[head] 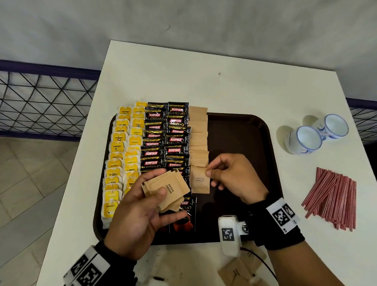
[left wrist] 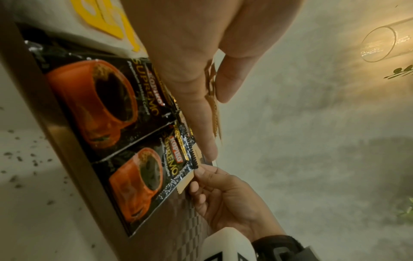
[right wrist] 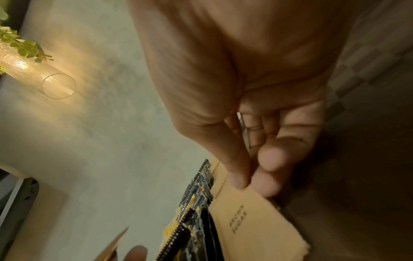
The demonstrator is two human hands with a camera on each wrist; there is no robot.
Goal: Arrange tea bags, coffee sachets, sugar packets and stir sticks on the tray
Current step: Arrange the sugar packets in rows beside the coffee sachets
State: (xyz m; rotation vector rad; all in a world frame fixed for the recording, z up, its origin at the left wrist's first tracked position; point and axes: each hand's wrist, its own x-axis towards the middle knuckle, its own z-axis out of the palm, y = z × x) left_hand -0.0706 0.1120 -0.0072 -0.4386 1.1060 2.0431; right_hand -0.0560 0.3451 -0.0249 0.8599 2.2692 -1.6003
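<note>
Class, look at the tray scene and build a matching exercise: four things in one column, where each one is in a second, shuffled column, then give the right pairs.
Things
1. stir sticks
2. tea bags
3. stack of sugar packets
4. cups

Places
A. held in the left hand
B. left-most columns on the tray
C. loose pile on the table, right of the tray, near side
D. on their sides on the table, right of the tray, far side

Pairs: 1-C, 2-B, 3-A, 4-D
</note>
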